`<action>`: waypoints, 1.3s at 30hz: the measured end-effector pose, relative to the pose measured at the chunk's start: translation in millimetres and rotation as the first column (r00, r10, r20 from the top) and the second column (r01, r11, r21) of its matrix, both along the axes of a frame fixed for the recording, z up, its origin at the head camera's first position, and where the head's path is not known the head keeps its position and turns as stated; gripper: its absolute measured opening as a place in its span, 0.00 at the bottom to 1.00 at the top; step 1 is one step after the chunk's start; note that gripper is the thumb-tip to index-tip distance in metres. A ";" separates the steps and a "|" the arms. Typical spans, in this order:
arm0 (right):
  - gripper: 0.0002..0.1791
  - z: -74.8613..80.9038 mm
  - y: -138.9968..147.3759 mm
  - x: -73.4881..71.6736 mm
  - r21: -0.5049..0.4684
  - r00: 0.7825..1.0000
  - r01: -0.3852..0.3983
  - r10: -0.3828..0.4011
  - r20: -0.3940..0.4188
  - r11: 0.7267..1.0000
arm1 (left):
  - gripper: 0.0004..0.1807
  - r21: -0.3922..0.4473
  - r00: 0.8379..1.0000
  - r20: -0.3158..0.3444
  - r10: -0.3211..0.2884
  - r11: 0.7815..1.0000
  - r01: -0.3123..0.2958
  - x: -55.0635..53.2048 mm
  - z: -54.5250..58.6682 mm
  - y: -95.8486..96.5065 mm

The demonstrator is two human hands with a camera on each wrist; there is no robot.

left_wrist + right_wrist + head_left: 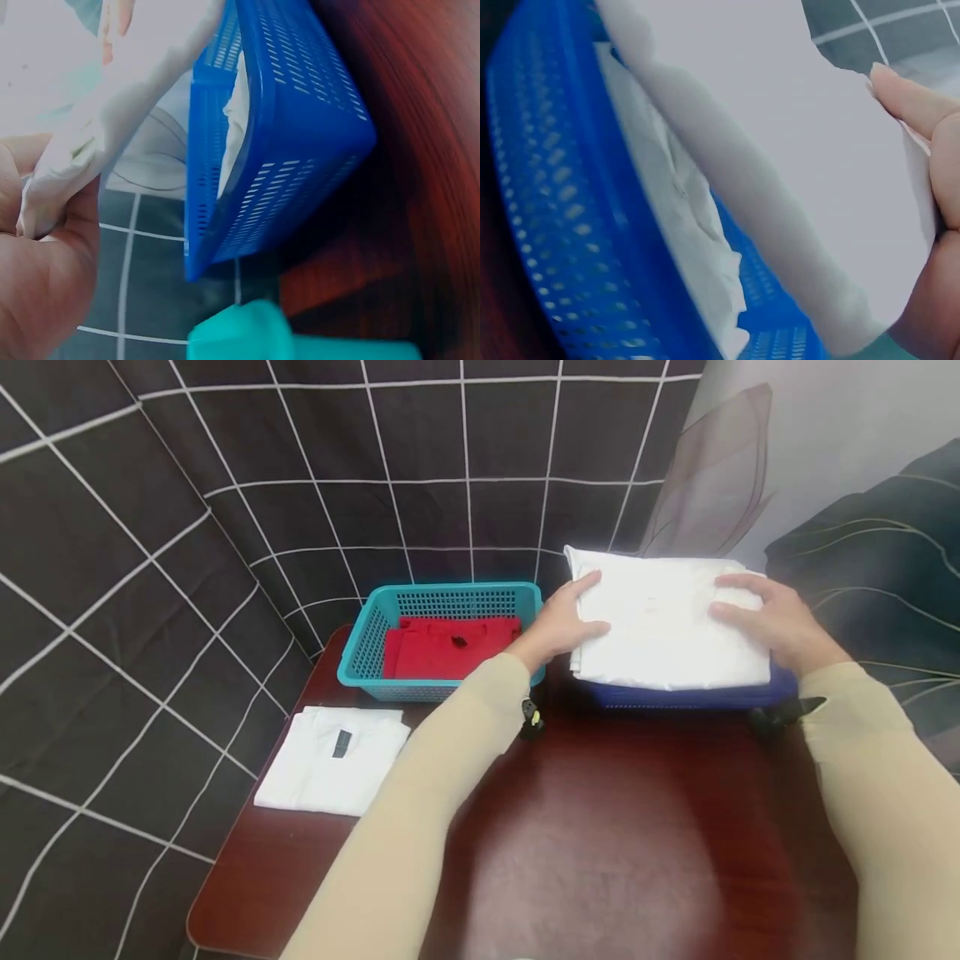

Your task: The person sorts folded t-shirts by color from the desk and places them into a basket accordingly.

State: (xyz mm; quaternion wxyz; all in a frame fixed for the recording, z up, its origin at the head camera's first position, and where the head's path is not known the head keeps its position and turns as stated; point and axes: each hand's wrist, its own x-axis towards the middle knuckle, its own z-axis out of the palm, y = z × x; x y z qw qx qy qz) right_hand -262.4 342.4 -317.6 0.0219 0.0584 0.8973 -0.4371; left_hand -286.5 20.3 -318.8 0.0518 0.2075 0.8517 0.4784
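A folded white garment (660,627) is held up by both hands above the blue basket (675,697) at the right of the table. My left hand (558,625) grips its left edge, thumb on top and fingers beneath, as the left wrist view shows. On the opposite edge my right hand (776,618) pinches the cloth the same way. Inside the blue basket lies more white cloth (679,187), seen below the garment in the right wrist view. From above, the garment hides most of the basket.
Left of the blue basket stands a teal basket (442,692) with folded red cloth (450,652) in it. Another folded white garment (330,772) with a dark label lies at the table's left edge. A dark gridded curtain (420,452) hangs behind the reddish-brown table (600,843).
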 end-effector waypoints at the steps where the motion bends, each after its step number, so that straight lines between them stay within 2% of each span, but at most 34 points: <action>1: 0.40 0.9 3.5 -3.0 0.024 1.000 -0.006 0.005 0.012 1.000 | 0.44 0.025 1.000 0.018 0.012 1.000 -0.012 -2.3 -2.6 3.5; 5: 0.41 4.2 16.9 -10.8 0.074 0.998 -0.027 0.022 0.058 0.997 | 0.43 0.093 0.997 0.062 0.045 0.994 -0.051 -8.3 -12.4 17.2; 9: 0.43 4.0 26.9 -14.0 0.090 0.996 -0.048 0.041 0.076 0.995 | 0.43 0.108 0.996 0.070 0.053 0.992 -0.061 -9.3 -21.3 29.2; 17: 0.45 -3.7 39.3 -16.7 0.091 0.996 -0.034 0.026 0.082 0.995 | 0.44 0.085 0.996 0.053 0.077 0.993 -0.081 -13.1 -35.5 45.0; 25: 0.45 -17.2 39.6 -20.0 0.105 0.998 -0.037 0.031 0.057 0.994 | 0.44 0.062 0.995 0.049 0.089 0.994 -0.092 -15.2 -45.8 49.8; 30: 0.46 -25.7 38.2 -23.8 0.107 0.998 -0.046 0.041 0.044 0.993 | 0.44 0.036 0.991 0.059 0.123 0.992 -0.125 -16.2 -52.5 52.7; 35: 0.47 -28.7 35.0 -27.0 0.096 0.997 -0.073 0.073 0.007 0.993 | 0.45 0.004 0.985 0.081 0.153 0.988 -0.154 -18.1 -55.0 54.8; 39: 0.48 -28.3 33.4 -28.9 0.115 0.996 -0.088 0.088 0.007 0.989 | 0.46 -0.015 0.985 0.089 0.151 0.989 -0.150 -21.0 -54.6 54.5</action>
